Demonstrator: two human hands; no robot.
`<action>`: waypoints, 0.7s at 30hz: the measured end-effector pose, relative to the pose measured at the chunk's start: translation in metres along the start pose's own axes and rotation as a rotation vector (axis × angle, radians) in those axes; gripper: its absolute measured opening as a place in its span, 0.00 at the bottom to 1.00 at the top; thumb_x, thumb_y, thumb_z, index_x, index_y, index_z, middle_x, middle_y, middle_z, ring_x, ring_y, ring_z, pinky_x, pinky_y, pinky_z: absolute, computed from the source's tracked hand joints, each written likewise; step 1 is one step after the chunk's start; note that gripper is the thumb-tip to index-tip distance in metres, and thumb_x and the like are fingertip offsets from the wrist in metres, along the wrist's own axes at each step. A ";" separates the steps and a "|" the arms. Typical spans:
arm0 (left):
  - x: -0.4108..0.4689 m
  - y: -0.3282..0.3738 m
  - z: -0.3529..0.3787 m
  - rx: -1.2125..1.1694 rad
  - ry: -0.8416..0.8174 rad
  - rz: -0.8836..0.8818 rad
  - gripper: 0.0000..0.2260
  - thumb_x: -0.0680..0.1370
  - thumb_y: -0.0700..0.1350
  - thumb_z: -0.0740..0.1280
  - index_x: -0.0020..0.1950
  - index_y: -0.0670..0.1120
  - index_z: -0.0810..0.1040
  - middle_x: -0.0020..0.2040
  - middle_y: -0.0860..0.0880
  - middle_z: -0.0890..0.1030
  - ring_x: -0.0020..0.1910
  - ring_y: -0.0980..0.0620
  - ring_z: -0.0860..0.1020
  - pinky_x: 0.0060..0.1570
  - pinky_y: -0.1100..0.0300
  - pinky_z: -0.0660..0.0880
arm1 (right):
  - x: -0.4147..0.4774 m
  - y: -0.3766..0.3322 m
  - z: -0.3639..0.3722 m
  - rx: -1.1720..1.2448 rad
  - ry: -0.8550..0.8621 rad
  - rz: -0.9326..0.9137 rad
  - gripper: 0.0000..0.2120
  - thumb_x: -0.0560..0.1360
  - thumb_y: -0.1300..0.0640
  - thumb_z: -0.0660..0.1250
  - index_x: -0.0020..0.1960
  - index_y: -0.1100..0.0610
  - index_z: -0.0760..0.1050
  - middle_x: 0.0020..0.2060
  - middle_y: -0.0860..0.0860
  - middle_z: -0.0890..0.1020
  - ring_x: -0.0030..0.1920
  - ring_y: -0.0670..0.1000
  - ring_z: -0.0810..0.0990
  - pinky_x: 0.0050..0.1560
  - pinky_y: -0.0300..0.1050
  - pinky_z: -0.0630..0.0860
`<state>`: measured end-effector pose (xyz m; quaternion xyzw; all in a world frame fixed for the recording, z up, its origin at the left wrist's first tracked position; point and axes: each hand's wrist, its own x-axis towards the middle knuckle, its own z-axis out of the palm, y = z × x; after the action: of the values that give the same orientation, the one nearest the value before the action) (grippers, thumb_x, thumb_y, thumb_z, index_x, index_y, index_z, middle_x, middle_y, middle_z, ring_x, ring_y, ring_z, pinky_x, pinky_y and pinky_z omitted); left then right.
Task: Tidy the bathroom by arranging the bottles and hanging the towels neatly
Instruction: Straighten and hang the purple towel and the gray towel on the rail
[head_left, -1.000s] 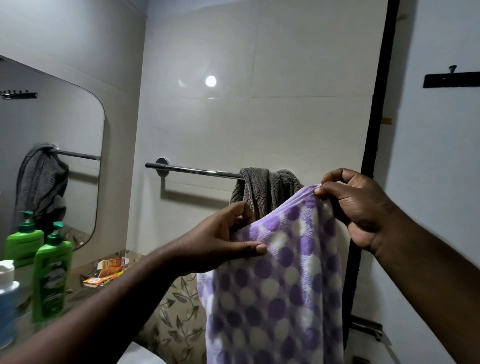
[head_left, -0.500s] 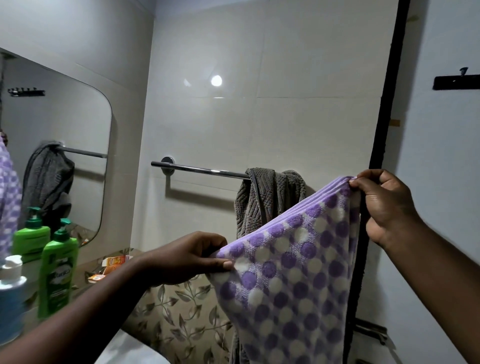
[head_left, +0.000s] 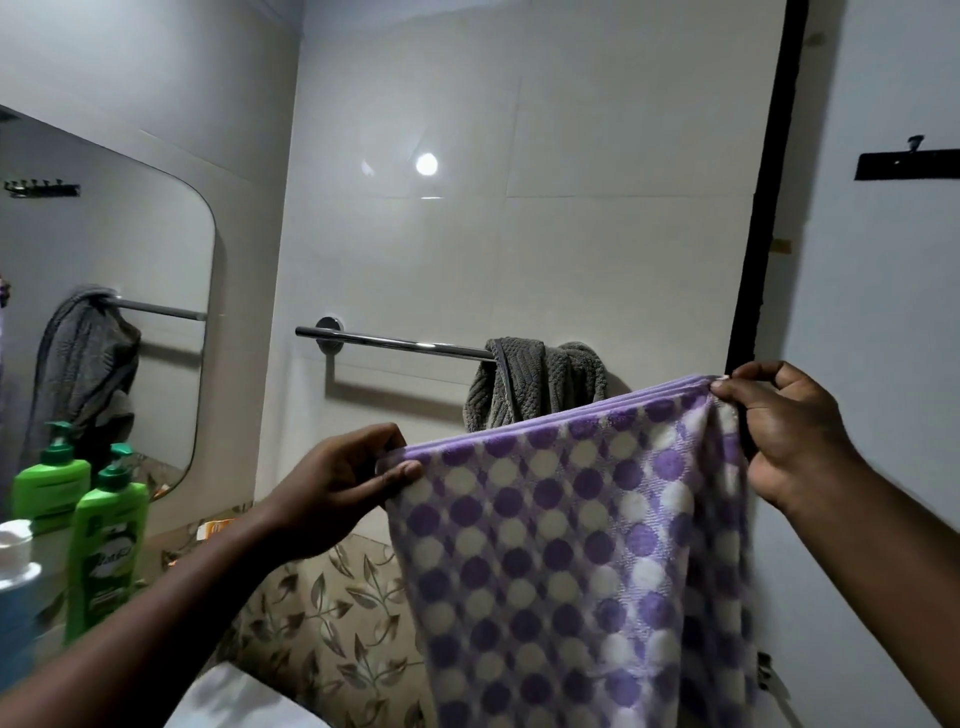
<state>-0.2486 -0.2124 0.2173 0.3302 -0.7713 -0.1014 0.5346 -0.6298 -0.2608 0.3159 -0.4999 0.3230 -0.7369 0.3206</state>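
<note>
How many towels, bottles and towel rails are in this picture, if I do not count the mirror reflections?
Towels: 2, the purple dotted towel and the grey towel.
Bottles: 2, the green pump bottle and the blue bottle; the rear green bottle seems a reflection.
Towel rail: 1.
Total: 5.

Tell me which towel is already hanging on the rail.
The grey towel, bunched up on the chrome rail. The purple dotted towel is not on it: the left hand and right hand hold it by its top edge.
</note>
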 end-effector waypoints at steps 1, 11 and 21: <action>0.004 0.002 -0.003 -0.009 0.031 0.010 0.10 0.79 0.47 0.69 0.39 0.55 0.75 0.33 0.58 0.75 0.32 0.64 0.73 0.33 0.73 0.69 | -0.001 0.001 -0.002 0.011 -0.004 0.024 0.16 0.72 0.70 0.70 0.36 0.51 0.74 0.35 0.51 0.80 0.30 0.46 0.79 0.33 0.40 0.80; 0.053 0.030 -0.014 0.020 0.162 0.012 0.20 0.72 0.62 0.72 0.41 0.46 0.74 0.34 0.53 0.74 0.34 0.55 0.71 0.32 0.60 0.68 | -0.013 0.018 -0.031 0.104 -0.008 0.301 0.18 0.77 0.72 0.64 0.37 0.52 0.69 0.38 0.53 0.80 0.38 0.52 0.80 0.44 0.50 0.79; 0.061 0.040 -0.027 -0.207 0.072 -0.133 0.17 0.74 0.45 0.76 0.39 0.39 0.70 0.33 0.44 0.68 0.32 0.51 0.67 0.27 0.61 0.63 | -0.023 0.020 -0.039 0.060 -0.220 0.163 0.17 0.72 0.72 0.67 0.36 0.52 0.70 0.34 0.50 0.80 0.34 0.47 0.80 0.33 0.36 0.78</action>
<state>-0.2532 -0.2145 0.2947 0.3272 -0.7133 -0.2040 0.5852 -0.6569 -0.2483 0.2758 -0.5398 0.3034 -0.6585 0.4276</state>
